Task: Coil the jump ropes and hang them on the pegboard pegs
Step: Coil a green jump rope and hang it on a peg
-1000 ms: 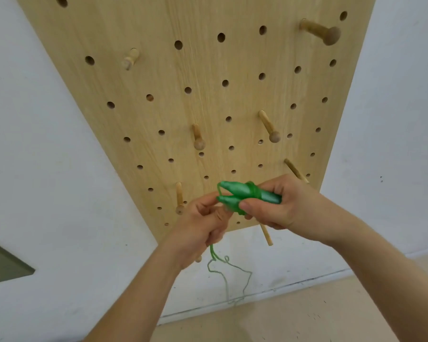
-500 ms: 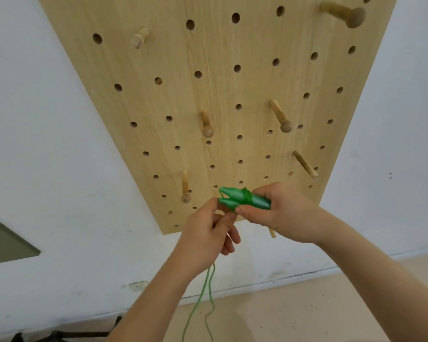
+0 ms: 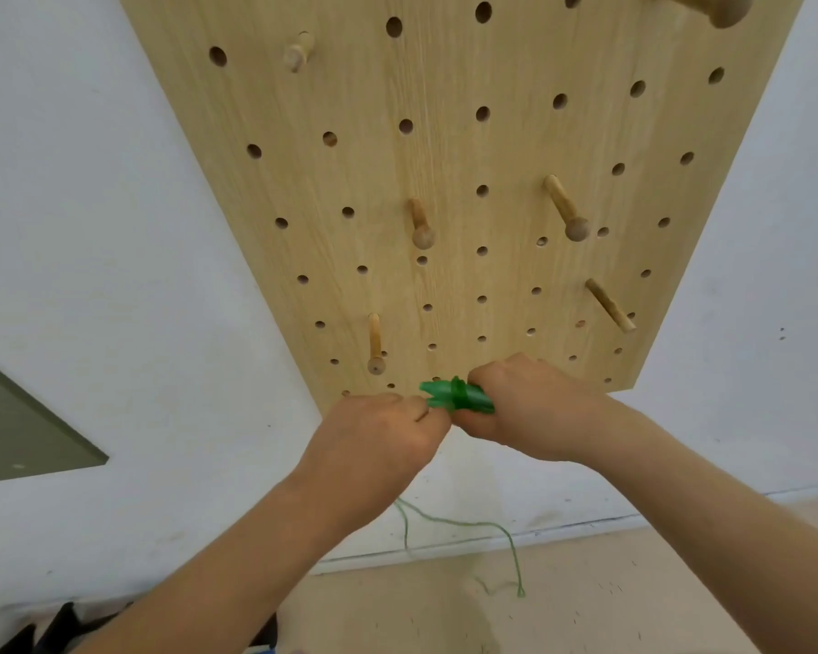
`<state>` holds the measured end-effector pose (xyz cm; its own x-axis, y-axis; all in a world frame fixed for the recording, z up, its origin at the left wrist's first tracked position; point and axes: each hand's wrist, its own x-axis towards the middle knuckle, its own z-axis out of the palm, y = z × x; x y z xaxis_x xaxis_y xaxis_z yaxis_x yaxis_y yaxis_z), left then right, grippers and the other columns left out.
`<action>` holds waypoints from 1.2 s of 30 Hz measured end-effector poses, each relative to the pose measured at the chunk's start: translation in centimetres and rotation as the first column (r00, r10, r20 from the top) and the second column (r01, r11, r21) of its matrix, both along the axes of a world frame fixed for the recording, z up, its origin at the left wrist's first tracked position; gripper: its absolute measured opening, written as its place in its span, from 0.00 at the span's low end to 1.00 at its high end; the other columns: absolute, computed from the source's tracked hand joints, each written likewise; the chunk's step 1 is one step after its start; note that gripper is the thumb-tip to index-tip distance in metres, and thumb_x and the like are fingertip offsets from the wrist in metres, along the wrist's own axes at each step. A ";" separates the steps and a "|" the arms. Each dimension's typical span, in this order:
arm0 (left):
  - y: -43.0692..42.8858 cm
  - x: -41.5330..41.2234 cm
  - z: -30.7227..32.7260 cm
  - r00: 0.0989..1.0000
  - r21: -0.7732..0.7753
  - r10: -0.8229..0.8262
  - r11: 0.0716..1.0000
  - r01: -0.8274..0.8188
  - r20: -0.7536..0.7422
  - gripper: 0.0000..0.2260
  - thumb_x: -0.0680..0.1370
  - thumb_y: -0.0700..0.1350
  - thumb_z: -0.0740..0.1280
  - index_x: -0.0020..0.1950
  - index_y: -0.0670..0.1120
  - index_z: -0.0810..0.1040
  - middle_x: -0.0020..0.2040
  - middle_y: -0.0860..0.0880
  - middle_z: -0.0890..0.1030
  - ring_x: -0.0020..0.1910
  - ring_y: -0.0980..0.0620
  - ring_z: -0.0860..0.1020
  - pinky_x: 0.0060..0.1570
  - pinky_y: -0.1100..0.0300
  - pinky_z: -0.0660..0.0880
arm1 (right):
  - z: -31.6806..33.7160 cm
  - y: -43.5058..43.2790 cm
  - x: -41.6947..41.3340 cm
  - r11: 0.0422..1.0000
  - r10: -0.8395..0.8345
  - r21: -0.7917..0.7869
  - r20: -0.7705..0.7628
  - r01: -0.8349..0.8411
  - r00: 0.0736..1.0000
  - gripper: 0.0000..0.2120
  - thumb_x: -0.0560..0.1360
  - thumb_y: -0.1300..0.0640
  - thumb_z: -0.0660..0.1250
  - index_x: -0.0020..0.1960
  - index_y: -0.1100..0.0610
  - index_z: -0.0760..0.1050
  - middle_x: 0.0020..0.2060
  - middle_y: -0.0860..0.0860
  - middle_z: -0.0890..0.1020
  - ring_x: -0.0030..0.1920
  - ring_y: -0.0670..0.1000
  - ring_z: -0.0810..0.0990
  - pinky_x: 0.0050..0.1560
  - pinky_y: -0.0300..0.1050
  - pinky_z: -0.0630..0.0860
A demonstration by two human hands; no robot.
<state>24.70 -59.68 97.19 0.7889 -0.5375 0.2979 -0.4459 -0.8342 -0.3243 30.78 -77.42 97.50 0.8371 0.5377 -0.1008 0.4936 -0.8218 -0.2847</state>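
Nearest, the loose cord (image 3: 449, 521) trails toward the floor (image 3: 610, 606) from under the left grip (image 3: 374, 436), curled round it, apparently to feed the winding, while the right grip (image 3: 530, 408) clenches the paired green handles (image 3: 454, 396) steady, just before the pegboard (image 3: 445, 134)'s lower edge, bare pegs (image 3: 421, 224) waiting above.

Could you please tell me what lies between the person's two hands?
In the head view, the green rope handles fill that gap: the right hand grips them, cord wound round them, and their tips reach the left hand.
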 end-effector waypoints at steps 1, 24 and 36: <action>0.0 0.0 0.3 0.999 0.028 -0.031 0.999 0.032 -0.020 0.14 0.56 0.37 0.79 0.36 0.49 0.81 0.25 0.53 0.70 0.22 0.53 0.69 0.22 0.64 0.54 | 0.0 0.1 0.1 1.000 0.020 -0.019 -0.049 -0.021 0.999 0.19 0.77 0.41 0.61 0.36 0.53 0.65 0.33 0.49 0.72 0.32 0.51 0.71 0.33 0.44 0.68; 1.3 5.6 7.3 0.475 -0.542 -0.378 0.794 -0.275 -0.795 0.04 0.73 0.47 0.72 0.39 0.51 0.84 0.29 0.55 0.79 0.29 0.60 0.73 0.32 0.68 0.69 | 3.2 -1.4 -2.6 0.822 0.138 0.570 -0.207 0.005 0.968 0.20 0.70 0.37 0.64 0.41 0.54 0.78 0.29 0.49 0.81 0.28 0.44 0.73 0.29 0.38 0.68; -3.0 3.1 -0.1 0.665 -0.711 -0.607 -0.221 -0.667 -0.435 0.09 0.75 0.46 0.64 0.51 0.44 0.78 0.26 0.46 0.70 0.20 0.56 0.58 0.24 0.61 0.52 | 1.1 0.0 -1.7 0.115 -0.126 0.866 -0.472 0.486 0.872 0.19 0.82 0.53 0.58 0.37 0.64 0.73 0.23 0.60 0.72 0.21 0.50 0.68 0.21 0.37 0.61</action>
